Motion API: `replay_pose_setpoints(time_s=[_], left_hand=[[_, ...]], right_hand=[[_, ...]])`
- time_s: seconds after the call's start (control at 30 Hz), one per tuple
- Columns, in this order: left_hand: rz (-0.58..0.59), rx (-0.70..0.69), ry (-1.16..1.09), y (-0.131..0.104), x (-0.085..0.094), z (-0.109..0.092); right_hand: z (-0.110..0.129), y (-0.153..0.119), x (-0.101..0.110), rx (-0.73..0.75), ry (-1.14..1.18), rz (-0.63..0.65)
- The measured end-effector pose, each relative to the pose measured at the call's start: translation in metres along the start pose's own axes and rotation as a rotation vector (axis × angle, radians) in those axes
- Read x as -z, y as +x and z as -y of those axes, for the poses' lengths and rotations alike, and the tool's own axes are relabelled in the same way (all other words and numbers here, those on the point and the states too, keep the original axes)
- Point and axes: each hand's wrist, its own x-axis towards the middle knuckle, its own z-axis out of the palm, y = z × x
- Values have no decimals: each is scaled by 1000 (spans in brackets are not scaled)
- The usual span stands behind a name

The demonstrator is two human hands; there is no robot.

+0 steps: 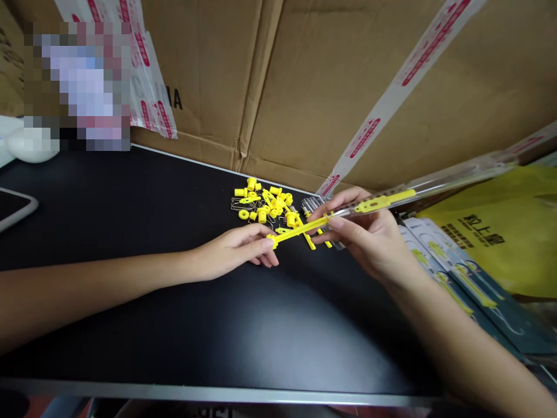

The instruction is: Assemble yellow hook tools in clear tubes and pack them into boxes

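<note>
My left hand is closed, pinching the near end of a slim yellow plastic rod. The rod runs up to the right into the mouth of a long clear plastic tube. My right hand is closed around the tube near that mouth. Another flat yellow piece with holes shows within or along the tube; I cannot tell which. Just behind my hands lies a pile of small yellow plastic parts, mixed with bent wire pieces. Silvery or clear pieces lie partly hidden behind my right fingers.
Cardboard boxes with printed tape stand along the back edge of the black table. Packaged items on cards and a yellow bag are at the right. A phone and a white rounded object sit at the left.
</note>
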Motion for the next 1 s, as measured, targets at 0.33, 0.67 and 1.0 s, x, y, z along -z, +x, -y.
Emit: replay_pose_setpoints(time_s=[0.33, 0.67, 1.0], left_hand=[[17, -1, 150, -3, -5, 1], [43, 67, 99, -5, -10, 1], [71, 124, 40, -3, -10, 3]], right_hand=[[5, 0, 2, -8, -55, -9], [3, -1, -6, -64, -140, -28], [-4, -6, -17, -108, -114, 83]])
